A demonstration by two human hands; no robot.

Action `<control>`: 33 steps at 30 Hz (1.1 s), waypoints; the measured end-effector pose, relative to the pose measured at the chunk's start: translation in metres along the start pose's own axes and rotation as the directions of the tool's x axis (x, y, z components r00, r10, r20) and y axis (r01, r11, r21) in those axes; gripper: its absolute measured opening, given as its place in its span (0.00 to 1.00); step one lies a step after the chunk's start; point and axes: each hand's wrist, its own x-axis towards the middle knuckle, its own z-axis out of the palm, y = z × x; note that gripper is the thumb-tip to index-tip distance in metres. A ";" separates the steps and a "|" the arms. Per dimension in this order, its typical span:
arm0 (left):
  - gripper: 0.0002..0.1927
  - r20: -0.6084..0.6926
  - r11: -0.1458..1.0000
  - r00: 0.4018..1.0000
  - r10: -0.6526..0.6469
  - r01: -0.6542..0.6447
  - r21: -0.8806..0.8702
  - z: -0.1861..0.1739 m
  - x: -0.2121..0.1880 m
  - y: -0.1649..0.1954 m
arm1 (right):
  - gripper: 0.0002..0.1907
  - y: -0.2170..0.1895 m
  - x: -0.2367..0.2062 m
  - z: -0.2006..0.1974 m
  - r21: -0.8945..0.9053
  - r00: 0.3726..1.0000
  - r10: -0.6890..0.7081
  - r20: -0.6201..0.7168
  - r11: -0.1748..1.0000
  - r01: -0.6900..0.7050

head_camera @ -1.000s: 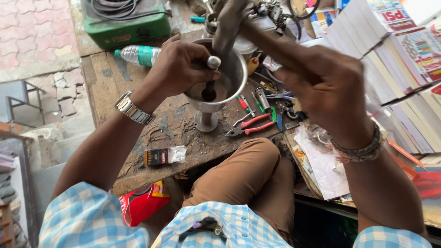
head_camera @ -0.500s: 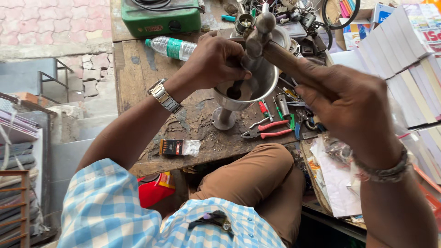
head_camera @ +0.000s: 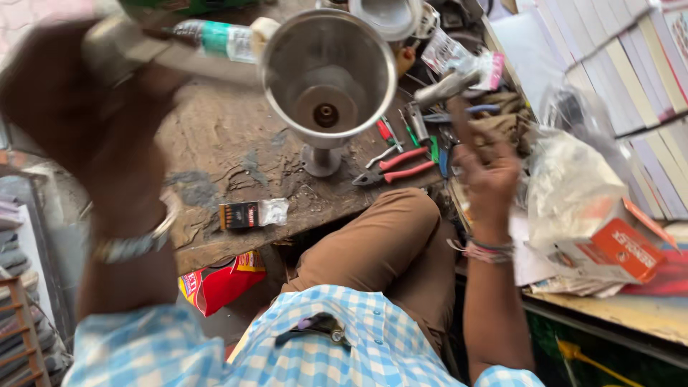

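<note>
- on the bench (head_camera: 229, 154), a steel cup (head_camera: 327, 79) stands upright beside red pliers (head_camera: 398, 166)
- left hand (head_camera: 68, 107), blurred, clenched around a metal tool (head_camera: 129, 46) beside the cup
- right hand (head_camera: 487, 168) raised near clutter, grip unclear

Red-handled pliers (head_camera: 401, 166) lie on the worn bench (head_camera: 222, 154) near a plastic bottle (head_camera: 215, 37) and stacked books (head_camera: 631, 86).

A small repair workshop: a scarred, grimy wooden counter (head_camera: 229, 158) carries red-handled pliers (head_camera: 398, 166), small screwdrivers (head_camera: 390, 132) and a steel funnel-shaped vessel (head_camera: 328, 75) on its foot. Loose metal parts and tools crowd the far edge, while stacked books (head_camera: 631, 79) and an orange carton (head_camera: 620, 244) line the stall's right side, beside tiled pavement.
</note>
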 end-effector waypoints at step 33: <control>0.31 0.419 0.809 0.908 -0.024 -0.229 0.541 0.081 -0.038 -0.034 | 0.10 0.126 -0.026 0.058 -0.609 0.828 -0.435 0.354 0.565 0.557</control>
